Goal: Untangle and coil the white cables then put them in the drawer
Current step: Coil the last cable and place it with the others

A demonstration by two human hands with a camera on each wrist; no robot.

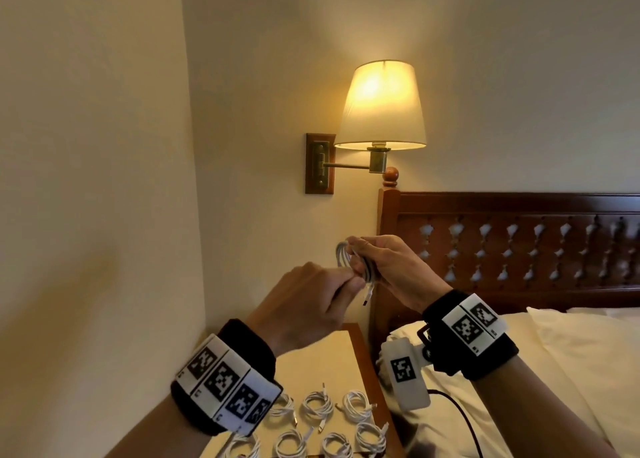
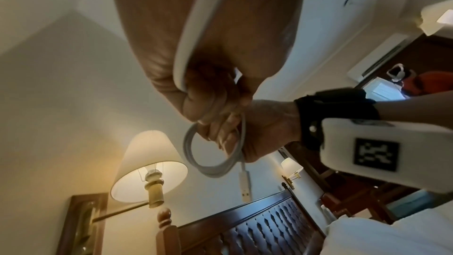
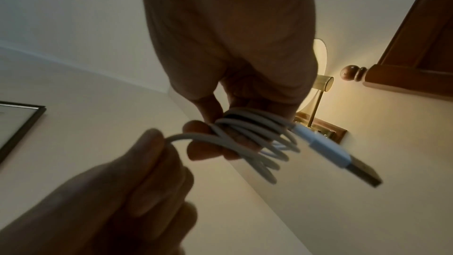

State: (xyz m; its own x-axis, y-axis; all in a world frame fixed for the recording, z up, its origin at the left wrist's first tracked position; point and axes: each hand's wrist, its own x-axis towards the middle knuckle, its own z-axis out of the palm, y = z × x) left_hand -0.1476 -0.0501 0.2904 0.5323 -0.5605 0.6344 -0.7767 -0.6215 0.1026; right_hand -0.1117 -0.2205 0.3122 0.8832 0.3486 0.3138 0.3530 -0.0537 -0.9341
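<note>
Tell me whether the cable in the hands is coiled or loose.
Mostly coiled. The white cable lies in several loops round the right hand fingers; the left hand grips one end, and a USB plug sticks free.

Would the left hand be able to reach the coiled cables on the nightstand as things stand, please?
Probably not at once: the left hand grips the tail of the cable wound round the right hand. The coiled cables lie uncovered on the nightstand below.

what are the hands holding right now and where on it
Both hold one white cable. The right hand grips the coiled loops, which are wound round its fingers; the left hand pinches the free length leading off the coil. The USB plug hangs loose.
</note>
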